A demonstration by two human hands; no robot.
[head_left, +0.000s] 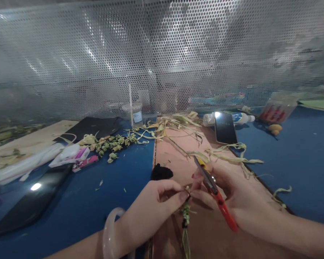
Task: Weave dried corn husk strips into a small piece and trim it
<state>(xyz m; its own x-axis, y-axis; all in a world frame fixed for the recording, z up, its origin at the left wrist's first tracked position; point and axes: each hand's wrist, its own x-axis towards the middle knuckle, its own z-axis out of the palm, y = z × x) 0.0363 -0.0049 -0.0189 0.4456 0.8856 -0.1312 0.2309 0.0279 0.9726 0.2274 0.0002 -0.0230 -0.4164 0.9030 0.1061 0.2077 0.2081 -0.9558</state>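
Between the thumb and forefinger of my left hand [158, 203] is the top of a small braid of pale green dried leaf strips [186, 213]. Dark bands cross the braid, and its loose strands hang down toward me. My right hand [229, 194] carries scissors [212, 185] with metal blades and a red handle, blades pointing away and up. A small yellow part shows beside the blades. The right thumb and fingertips also meet at the braid's top, close to the left fingertips; a thin dark strand there is too small to make out.
Underneath lies a pinkish-brown board [178, 154] with dried leaf strips [178, 122] and a black fuzzy bundle [162, 172]. Small braided knots [113, 143] lie left, near a dark phone [35, 201]. Another phone [225, 128], a bottle [243, 118] and a plastic cup [136, 111] stand or lie farther back.
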